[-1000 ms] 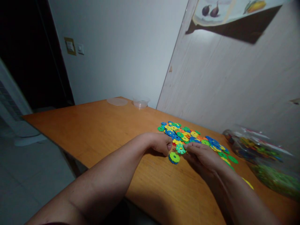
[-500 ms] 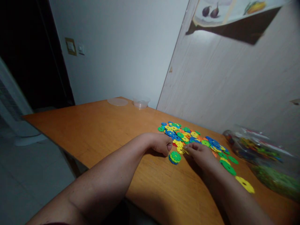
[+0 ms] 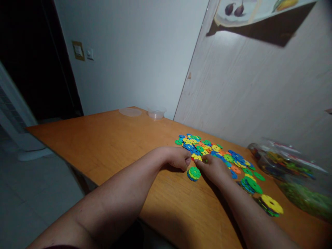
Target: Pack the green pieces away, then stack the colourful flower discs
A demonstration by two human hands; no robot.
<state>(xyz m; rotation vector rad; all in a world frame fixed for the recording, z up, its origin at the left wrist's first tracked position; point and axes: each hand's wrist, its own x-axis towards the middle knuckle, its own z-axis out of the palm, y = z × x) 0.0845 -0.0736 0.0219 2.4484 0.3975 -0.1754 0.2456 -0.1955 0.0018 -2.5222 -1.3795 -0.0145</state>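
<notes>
Resting on the tabletop (image 3: pixel 109 145), both hands meet at the near edge of a spread of coloured discs (image 3: pixel 207 150).

- Left hand (image 3: pixel 178 158): curled into a loose fist, knuckles down on the wood, thumb tip beside a small stack (image 3: pixel 193 173) of green-over-blue discs. Whether it grasps anything cannot be told; the fist hides its palm. Its place suggests it steadies or guards the stack.
- Right hand (image 3: pixel 211 168): palm down, fingers (image 3: pixel 201 162) reaching into the spread's near edge, tips on a yellow disc; the grip looks pinched on it, not lifted.
- Discs: flat, notched, in blue, green, yellow and orange, lying in one layer, so each colour shows and can be picked singly.
- Further stacks: green-topped (image 3: pixel 251 186) and yellow-topped (image 3: pixel 271 204), just right of the right forearm, apart from the loose spread, apparently sorted by colour.
- Bag (image 3: pixel 290 169): clear plastic, more discs inside, at far right.
- Bowl (image 3: pixel 156 113) and lid (image 3: pixel 129 112): clear, at the far edge, well apart from the hands.
</notes>
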